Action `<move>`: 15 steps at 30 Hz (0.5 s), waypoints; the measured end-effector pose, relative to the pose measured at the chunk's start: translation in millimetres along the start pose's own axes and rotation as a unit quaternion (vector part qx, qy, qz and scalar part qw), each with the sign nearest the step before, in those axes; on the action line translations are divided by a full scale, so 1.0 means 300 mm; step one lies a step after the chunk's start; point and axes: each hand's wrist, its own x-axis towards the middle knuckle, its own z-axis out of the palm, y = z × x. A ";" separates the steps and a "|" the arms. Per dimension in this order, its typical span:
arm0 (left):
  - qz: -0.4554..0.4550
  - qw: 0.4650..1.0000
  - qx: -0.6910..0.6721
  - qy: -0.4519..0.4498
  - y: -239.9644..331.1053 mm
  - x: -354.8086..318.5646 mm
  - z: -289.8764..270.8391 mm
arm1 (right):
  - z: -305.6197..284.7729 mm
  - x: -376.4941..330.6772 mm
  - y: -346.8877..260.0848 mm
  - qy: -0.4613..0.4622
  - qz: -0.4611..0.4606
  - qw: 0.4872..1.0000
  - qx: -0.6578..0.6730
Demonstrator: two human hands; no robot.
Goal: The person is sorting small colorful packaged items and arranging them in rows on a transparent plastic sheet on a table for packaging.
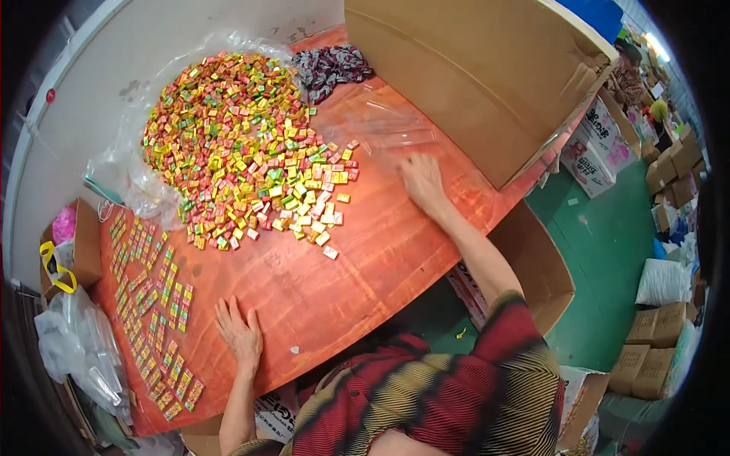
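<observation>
A large heap of small colourful wrapped candies (243,144) in red, yellow, green and orange lies on a clear plastic sheet on the orange table (365,266). My right hand (422,182) reaches out flat onto a stack of clear plastic bags (391,129), fingers spread, just right of the heap's edge. My left hand (239,330) rests palm down on the bare table near its front edge, holding nothing. Left of it run rows of filled candy strips (148,304).
A big open cardboard box (479,76) stands at the table's far right. A dark patterned cloth (331,68) lies behind the heap. Small box with pink item (72,243) and clear bags (80,346) at left. Cartons fill the green floor (608,243) at right.
</observation>
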 end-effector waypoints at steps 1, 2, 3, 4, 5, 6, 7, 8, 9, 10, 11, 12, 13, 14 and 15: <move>-0.002 1.000 0.005 -0.001 -0.001 0.000 0.002 | -0.005 -0.036 -0.030 0.055 -0.059 0.995 0.057; 0.000 1.000 -0.001 0.004 -0.008 -0.002 0.002 | -0.028 -0.073 -0.065 0.109 -0.115 0.981 0.112; 0.003 1.000 -0.006 0.008 -0.014 -0.001 -0.001 | -0.054 -0.103 -0.099 0.106 -0.111 0.981 0.117; 0.001 1.000 0.000 0.003 -0.019 -0.002 -0.004 | -0.085 -0.128 -0.136 0.105 -0.132 0.976 0.141; 0.005 1.000 -0.003 0.010 -0.018 0.001 -0.005 | -0.113 -0.149 -0.167 0.104 -0.151 0.969 0.163; 0.006 1.000 -0.005 0.019 -0.017 0.000 -0.007 | -0.131 -0.164 -0.198 0.099 -0.149 0.969 0.169; 0.002 1.000 0.000 0.014 -0.019 0.003 -0.006 | -0.145 -0.172 -0.232 0.100 -0.195 0.955 0.200; 0.014 1.000 -0.007 0.024 -0.021 0.007 -0.006 | -0.157 -0.189 -0.270 0.099 -0.239 0.938 0.229; 0.025 0.999 -0.013 0.034 -0.023 0.010 -0.010 | -0.163 -0.201 -0.319 0.093 -0.245 0.928 0.266; 0.022 0.999 -0.013 0.029 -0.024 0.014 -0.009 | -0.163 -0.210 -0.369 0.086 -0.252 0.916 0.301; 0.028 0.999 -0.012 0.032 -0.021 0.018 -0.010 | -0.152 -0.221 -0.412 0.064 -0.283 0.909 0.301; 0.035 0.999 -0.012 0.035 -0.014 0.020 -0.008 | -0.141 -0.235 -0.448 0.043 -0.313 0.900 0.300; 0.030 0.999 -0.011 0.032 -0.016 0.015 -0.009 | -0.135 -0.256 -0.491 0.038 -0.314 0.899 0.303; 0.030 0.999 -0.011 0.035 -0.020 0.013 -0.011 | -0.126 -0.274 -0.533 -0.002 -0.336 0.895 0.295; 0.031 0.999 -0.012 0.038 -0.023 0.011 -0.012 | -0.119 -0.291 -0.561 -0.041 -0.357 0.889 0.285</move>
